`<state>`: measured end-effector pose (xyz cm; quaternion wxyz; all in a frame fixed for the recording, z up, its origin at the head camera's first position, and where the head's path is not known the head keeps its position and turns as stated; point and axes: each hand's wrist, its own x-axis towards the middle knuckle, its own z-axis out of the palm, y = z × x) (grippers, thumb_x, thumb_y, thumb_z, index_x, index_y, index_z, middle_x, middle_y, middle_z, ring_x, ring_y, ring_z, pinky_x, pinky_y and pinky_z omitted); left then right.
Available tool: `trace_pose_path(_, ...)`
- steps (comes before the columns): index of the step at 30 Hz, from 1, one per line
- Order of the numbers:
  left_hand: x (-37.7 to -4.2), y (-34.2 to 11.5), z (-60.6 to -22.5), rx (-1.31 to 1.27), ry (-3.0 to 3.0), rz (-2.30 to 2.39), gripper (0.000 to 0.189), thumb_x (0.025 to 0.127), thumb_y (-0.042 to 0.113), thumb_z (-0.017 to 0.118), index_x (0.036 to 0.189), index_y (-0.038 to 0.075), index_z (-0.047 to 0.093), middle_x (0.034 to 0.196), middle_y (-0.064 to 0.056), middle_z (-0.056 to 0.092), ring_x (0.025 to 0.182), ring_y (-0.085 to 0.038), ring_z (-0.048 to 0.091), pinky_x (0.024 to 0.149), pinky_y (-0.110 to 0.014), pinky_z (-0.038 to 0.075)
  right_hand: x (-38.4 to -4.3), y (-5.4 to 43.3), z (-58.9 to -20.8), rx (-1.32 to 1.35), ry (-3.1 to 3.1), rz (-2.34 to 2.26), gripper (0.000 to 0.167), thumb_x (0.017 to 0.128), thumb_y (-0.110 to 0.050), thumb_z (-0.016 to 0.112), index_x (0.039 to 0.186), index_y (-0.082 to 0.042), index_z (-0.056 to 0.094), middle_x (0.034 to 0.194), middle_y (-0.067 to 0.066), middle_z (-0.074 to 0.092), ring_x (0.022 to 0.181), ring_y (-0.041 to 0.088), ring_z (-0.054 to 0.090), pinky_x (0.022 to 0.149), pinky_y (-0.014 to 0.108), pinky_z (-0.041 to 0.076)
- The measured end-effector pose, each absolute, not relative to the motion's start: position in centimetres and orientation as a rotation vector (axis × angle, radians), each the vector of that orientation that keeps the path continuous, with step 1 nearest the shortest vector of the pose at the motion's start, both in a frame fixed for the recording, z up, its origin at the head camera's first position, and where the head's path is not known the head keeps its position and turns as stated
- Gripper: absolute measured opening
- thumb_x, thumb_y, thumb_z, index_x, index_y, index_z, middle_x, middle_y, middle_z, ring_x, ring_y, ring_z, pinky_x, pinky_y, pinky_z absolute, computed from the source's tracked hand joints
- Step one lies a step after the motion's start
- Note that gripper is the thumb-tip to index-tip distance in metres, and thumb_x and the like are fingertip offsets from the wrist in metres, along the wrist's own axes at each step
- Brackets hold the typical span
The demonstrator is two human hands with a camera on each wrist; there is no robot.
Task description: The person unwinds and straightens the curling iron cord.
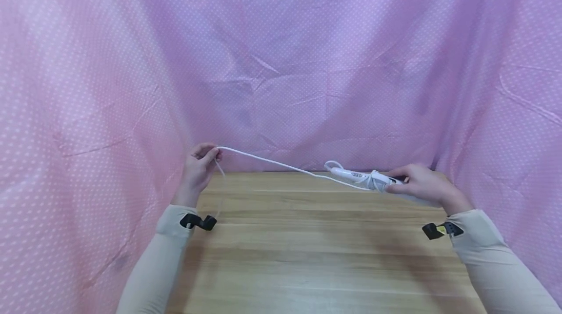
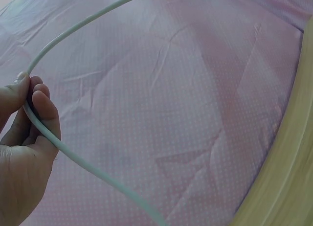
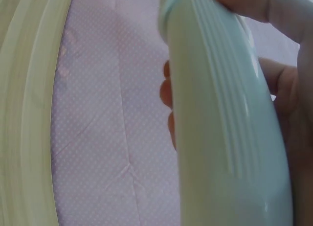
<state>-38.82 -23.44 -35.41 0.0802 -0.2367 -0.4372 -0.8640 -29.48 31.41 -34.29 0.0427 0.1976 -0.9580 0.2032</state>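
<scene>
In the head view, my left hand pinches a white cord between thumb and fingers. A short length of the cord hangs below that hand, and the rest runs right in a nearly straight line. It leads to a long white appliance with cord wound round its middle; its exact kind I cannot tell. My right hand grips the appliance by its right end, above the table. In the right wrist view, its smooth, ridged white body lies between thumb and fingers. The left wrist view shows the cord bending at the fingertips.
A wood-grain table lies beneath both hands. Pink dotted cloth hangs behind it and along both sides. Each sleeve carries a small black wrist camera, one on the left and one on the right.
</scene>
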Motion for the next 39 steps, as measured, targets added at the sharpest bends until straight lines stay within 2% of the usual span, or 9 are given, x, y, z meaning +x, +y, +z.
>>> trace_pose_path(5, -38.7, -24.8, -36.6, -0.713, -1.387, -2.494, 0.031, 0.091, -0.019, 0.049, 0.086, 0.003, 0.071, 0.08, -0.008, 0.072, 0.071, -0.016, 0.067, 0.067, -0.022, 0.056, -30.3, 32.3, -34.6, 0.613, -2.804, 0.738, 0.026, 0.086, -0.03, 0.073, 0.103, -0.01, 0.073, 0.084, -0.005, 0.069, 0.07, 0.005, 0.057, 0.064, 0.022, 0.047)
trace_pose_path(8, -38.7, -25.5, -37.3, -0.635, -1.566, -2.387, 0.03, 0.09, -0.017, 0.054, 0.084, 0.006, 0.073, 0.078, -0.004, 0.072, 0.07, -0.012, 0.066, 0.066, -0.02, 0.054, -30.3, 32.7, -34.2, 0.597, -2.77, 0.775, 0.025, 0.087, -0.027, 0.072, 0.103, -0.008, 0.073, 0.083, -0.004, 0.069, 0.069, 0.004, 0.057, 0.063, 0.022, 0.047)
trace_pose_path(10, -38.8, -26.0, -37.8, -0.556, -1.714, -2.289, 0.027, 0.089, -0.015, 0.058, 0.083, 0.007, 0.073, 0.076, -0.001, 0.072, 0.07, -0.01, 0.066, 0.066, -0.018, 0.054, -30.2, 32.8, -33.8, 0.587, -2.757, 0.8, 0.026, 0.087, -0.026, 0.072, 0.105, -0.007, 0.072, 0.084, -0.001, 0.07, 0.069, 0.004, 0.057, 0.062, 0.022, 0.047)
trace_pose_path(16, -39.3, -27.9, -39.4, -0.267, -2.028, -2.002, 0.006, 0.086, -0.005, 0.068, 0.092, -0.003, 0.07, 0.074, 0.005, 0.07, 0.068, -0.007, 0.064, 0.066, -0.017, 0.054, -29.3, 32.9, -32.4, 0.593, -2.71, 0.899, 0.03, 0.085, -0.02, 0.073, 0.11, -0.004, 0.072, 0.088, -0.001, 0.07, 0.072, 0.004, 0.057, 0.062, 0.021, 0.047)
trace_pose_path(20, -39.7, -29.6, -40.3, 0.011, -2.038, -1.986, 0.018, 0.087, -0.001, 0.07, 0.103, -0.009, 0.067, 0.073, 0.005, 0.069, 0.068, -0.005, 0.064, 0.068, -0.017, 0.055, -28.8, 33.5, -32.2, 0.673, -2.678, 0.926, 0.025, 0.083, -0.013, 0.074, 0.106, -0.004, 0.072, 0.083, -0.008, 0.067, 0.071, 0.003, 0.057, 0.062, 0.02, 0.046)
trace_pose_path(23, -39.8, -30.7, -40.5, 0.158, -1.882, -2.09, 0.019, 0.086, -0.004, 0.07, 0.104, -0.01, 0.067, 0.071, 0.004, 0.07, 0.066, -0.007, 0.064, 0.068, -0.017, 0.056, -28.4, 34.0, -32.3, 0.748, -2.694, 0.913, 0.024, 0.08, -0.011, 0.076, 0.103, -0.006, 0.073, 0.079, -0.009, 0.066, 0.067, 0.004, 0.057, 0.059, 0.02, 0.047)
trace_pose_path(29, -39.3, -31.3, -39.5, 0.202, -1.537, -2.25, 0.013, 0.08, -0.008, 0.074, 0.089, 0.001, 0.073, 0.078, -0.003, 0.071, 0.064, -0.012, 0.064, 0.066, -0.018, 0.056, -28.2, 34.4, -33.0, 0.805, -2.801, 0.749, 0.031, 0.078, -0.024, 0.081, 0.105, -0.011, 0.074, 0.088, -0.007, 0.068, 0.07, 0.001, 0.055, 0.061, 0.021, 0.047)
trace_pose_path(35, -38.7, -32.4, -38.0, 0.155, -1.181, -2.388, 0.016, 0.081, -0.013, 0.069, 0.092, -0.004, 0.074, 0.079, -0.008, 0.072, 0.066, -0.015, 0.066, 0.065, -0.02, 0.057, -28.3, 35.4, -33.6, 0.635, -2.872, 0.731, 0.033, 0.079, -0.026, 0.079, 0.106, -0.007, 0.074, 0.081, -0.006, 0.067, 0.064, 0.003, 0.052, 0.057, 0.022, 0.045)
trace_pose_path(39, -38.3, -33.8, -38.4, 0.16, -1.124, -2.407, 0.017, 0.082, -0.017, 0.065, 0.088, -0.005, 0.074, 0.076, -0.009, 0.072, 0.063, -0.016, 0.065, 0.063, -0.021, 0.057, -28.4, 36.9, -33.9, 0.506, -2.861, 0.744, 0.031, 0.081, -0.026, 0.077, 0.107, -0.008, 0.074, 0.084, -0.003, 0.067, 0.068, 0.004, 0.051, 0.059, 0.023, 0.043)
